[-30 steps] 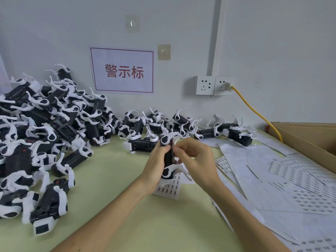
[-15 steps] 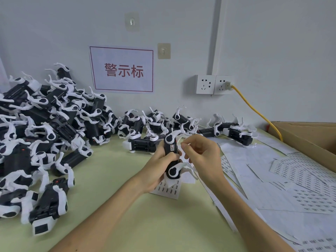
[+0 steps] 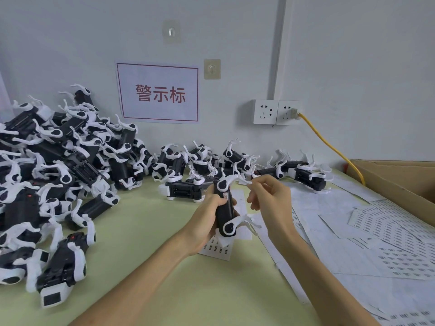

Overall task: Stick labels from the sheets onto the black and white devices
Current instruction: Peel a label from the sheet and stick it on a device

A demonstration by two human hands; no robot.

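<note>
My left hand [image 3: 206,218] grips a black and white device [image 3: 225,209] upright over the green table, thumb on its side. A small label [image 3: 226,196] sits on the device's black body near the upper white joint. My right hand [image 3: 270,200] hovers just right of the device with loosely curled fingers; its index fingertip is at the tip of the upper white leg and it holds nothing I can make out. A small label sheet [image 3: 216,250] lies under the device. Larger label sheets [image 3: 388,234] cover the table on the right.
A big pile of the same devices [image 3: 51,175] fills the left side, and a row of them [image 3: 211,161] lines the wall. A cardboard box [image 3: 397,182] stands at the right edge. A yellow cable [image 3: 329,147] runs from the wall sockets [image 3: 275,111].
My right hand has lifted off the device's body and drawn away to the right. The left hand has turned the device so its labelled side shows.
</note>
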